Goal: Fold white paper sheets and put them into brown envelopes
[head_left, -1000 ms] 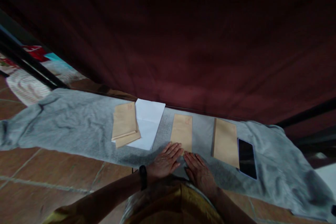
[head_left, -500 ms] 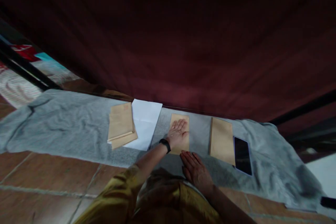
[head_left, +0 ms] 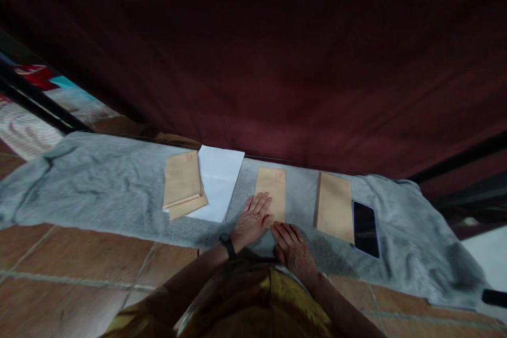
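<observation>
A brown paper envelope lies flat on the grey cloth in front of me, with a faint red mark near its top right corner. My left hand rests flat over its lower left part, fingers stretched out. At its bottom edge lies my right hand, fingers extended and palm down, the fingertips by the lower right corner. Neither hand grips anything. Left of them are several brown envelopes in a loose pile, partly over white paper sheets. To the right sits a neat stack of brown envelopes.
A dark-screened phone touches the right stack's side. Behind the cloth hangs a dark red curtain or drape. Dark bars stand at the left. Brown floor tiles show below the cloth's front edge.
My left hand has slid down and left along the envelope, from its upper middle to its lower left, uncovering the red mark. My right hand has stayed almost still.
</observation>
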The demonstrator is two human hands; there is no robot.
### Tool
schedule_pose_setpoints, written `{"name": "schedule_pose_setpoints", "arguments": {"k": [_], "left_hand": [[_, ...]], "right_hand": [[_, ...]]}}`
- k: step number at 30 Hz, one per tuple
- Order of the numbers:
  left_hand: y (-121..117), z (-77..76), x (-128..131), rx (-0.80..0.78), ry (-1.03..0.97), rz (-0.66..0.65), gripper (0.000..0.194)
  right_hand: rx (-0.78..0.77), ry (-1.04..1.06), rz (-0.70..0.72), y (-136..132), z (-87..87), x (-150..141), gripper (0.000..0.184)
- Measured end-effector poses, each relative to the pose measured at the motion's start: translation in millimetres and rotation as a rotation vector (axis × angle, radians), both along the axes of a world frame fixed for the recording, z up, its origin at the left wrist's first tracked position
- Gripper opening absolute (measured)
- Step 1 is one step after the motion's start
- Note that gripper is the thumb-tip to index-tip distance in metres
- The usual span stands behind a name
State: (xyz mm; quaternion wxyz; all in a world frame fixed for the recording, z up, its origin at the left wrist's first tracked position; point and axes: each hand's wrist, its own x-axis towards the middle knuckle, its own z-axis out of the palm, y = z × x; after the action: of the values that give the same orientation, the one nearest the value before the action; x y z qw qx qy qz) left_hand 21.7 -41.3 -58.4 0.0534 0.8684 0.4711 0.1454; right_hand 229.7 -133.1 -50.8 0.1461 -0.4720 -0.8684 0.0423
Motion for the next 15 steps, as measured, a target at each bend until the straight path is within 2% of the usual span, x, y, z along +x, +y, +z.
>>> {"name": "schedule_pose_setpoints", "arguments": {"k": [3, 6, 10, 15], "left_hand": [[-26.9, -4.1, -15.8, -0.023, -0.099, 0.196, 0.06], [-39.6, -5.1, -21.4, -0.05, -0.249, 0.26, 0.057], [-32.7, 6.3, -16.4, -0.179, -0.503, 0.317, 0.054], [-13.9, 24.2, -14.4, -0.558, -0.883, 0.528, 0.065]], "right_hand": [[-0.013, 0.039, -0.013, 0.3, 1.1, -0.8, 0.06], [-0.015, 0.058, -0.014, 2.3, 0.8, -1.9, 0.057], [0.016, 0.083, -0.057, 8.1, -1.1, -8.2, 0.048], [0.044, 0.051, -0.154, 13.3, -3.0, -22.2, 0.033]]}}
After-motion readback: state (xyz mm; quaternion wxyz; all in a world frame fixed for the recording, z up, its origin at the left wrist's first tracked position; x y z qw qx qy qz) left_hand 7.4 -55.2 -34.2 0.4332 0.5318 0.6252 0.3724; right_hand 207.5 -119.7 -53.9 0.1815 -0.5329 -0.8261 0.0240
